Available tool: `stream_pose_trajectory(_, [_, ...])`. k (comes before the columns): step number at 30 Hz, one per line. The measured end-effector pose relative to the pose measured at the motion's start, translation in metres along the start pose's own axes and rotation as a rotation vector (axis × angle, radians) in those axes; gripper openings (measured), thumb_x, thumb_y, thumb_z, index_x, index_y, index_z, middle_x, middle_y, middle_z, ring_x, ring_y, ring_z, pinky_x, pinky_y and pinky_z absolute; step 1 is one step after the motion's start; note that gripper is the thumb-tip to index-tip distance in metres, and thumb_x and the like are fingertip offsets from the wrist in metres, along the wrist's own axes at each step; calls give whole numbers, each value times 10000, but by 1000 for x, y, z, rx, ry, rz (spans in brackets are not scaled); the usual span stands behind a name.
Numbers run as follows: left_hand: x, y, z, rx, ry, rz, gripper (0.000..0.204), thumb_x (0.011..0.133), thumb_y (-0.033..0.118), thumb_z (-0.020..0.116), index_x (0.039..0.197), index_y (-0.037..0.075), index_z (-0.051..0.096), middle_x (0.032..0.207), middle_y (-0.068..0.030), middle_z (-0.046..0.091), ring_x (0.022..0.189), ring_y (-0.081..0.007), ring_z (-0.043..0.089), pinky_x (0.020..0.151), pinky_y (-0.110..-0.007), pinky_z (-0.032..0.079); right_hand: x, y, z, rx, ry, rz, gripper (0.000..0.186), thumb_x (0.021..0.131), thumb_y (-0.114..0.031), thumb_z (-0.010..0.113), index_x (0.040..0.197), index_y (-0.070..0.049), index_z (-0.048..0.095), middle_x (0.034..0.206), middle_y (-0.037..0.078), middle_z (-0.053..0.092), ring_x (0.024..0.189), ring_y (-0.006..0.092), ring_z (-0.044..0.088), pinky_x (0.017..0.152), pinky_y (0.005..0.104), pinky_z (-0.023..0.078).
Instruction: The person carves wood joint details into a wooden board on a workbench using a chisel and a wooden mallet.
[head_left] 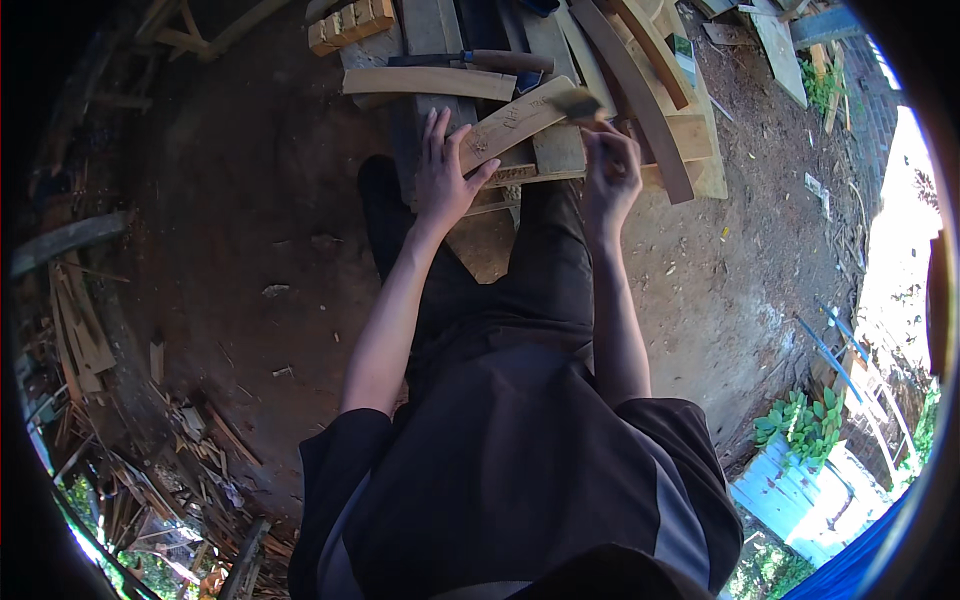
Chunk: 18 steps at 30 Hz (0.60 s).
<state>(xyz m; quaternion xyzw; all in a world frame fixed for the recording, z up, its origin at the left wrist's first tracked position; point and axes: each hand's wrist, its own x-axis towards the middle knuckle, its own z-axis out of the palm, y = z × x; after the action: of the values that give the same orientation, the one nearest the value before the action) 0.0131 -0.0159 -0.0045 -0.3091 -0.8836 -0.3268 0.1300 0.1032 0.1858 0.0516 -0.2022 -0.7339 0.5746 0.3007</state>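
My left hand (pixel 447 180) sits at the near left end of a pale, slightly curved wooden piece (pixel 515 122) with dark markings on its face. That end lies between thumb and forefinger, while the other fingers stretch out beyond it. Closed fingers of my right hand (pixel 612 180) hold a tool (pixel 578 104) by its handle. Its dark, squarish head is over the far right end of the wood; motion blur hides its exact kind. Just beyond lies another curved wooden piece (pixel 430 82), with a dark-bladed, brown-handled tool (pixel 510 62) behind it.
Long curved boards (pixel 640 100) lie to the right on the wooden bench (pixel 560 150). A stack of notched blocks (pixel 350 25) is at its far left. Scrap wood (pixel 190 440) is heaped on the dirt floor at left; a leafy plant (pixel 803 425) stands at right.
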Motion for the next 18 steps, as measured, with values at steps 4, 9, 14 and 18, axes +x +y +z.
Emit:
stream_pose_trajectory(4, [-1,-3,-2,-11,-6,-2,685,875,481,749,1378,96,488,1549,-173,372,1477,-397,309,1170,-521,353,-1,-6,-1,25,-125,-33,97,939,-77,720,1004,-6,707,1076,90,721,887,141,675,807,290,532])
stream_pose_trajectory(9, [0,-2,0,8,12,8,700,867,470,763,1388,100,477,1551,-171,369,1474,-400,310,1172,-519,353,7,-7,7,-33,-34,49,136,927,-78,732,1032,6,707,1023,87,717,879,136,678,839,281,526])
stream_pose_trajectory(14, [-1,-7,0,-29,56,53,819,859,464,771,1439,15,406,1534,-221,377,1455,-439,328,1159,-539,355,1,-15,10,24,-473,16,163,923,-81,738,1050,16,705,977,94,716,892,134,695,803,291,565])
stream_pose_trajectory(18, [-7,1,0,-135,92,-17,922,872,449,766,1509,-21,293,1533,-232,376,1449,-448,334,1162,-540,345,0,-25,17,138,-264,155,183,935,-93,734,1063,32,695,935,98,733,889,127,722,773,296,586])
